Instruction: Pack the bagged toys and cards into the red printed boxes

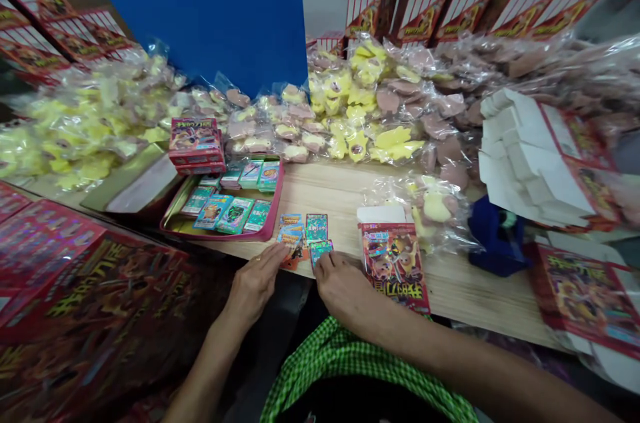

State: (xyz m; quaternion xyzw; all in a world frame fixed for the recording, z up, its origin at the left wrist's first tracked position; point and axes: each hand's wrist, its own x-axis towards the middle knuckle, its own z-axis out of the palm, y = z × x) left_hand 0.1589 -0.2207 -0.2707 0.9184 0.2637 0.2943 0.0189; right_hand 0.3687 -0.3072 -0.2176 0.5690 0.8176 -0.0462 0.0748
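Gently: fingertips light on the cards by the near edge

Your left hand (254,284) has its fingers nearly straight and close together, tips on the orange-and-blue cards (292,230); I cannot tell whether that grip pinches or only presses. Your right hand (343,286) bends its fingers down onto the lower green card (320,249); their undersides are hidden, so I cannot tell how narrow that grip is. The upper green card (317,226) lies just beyond, toward the far edge of the surface (323,186).

All these cards lie near the surface's near edge, so light downward pressure suits them better than a push toward you, which could tip one off. Thin card probably slides easily; handle it by its sides and spare the corners.

Mind your right forearm: the red box (393,260) lies just beside it, and a wide swing could shift it. Leftward along the near edge, give the pink-rimmed tin (277,206) room too.
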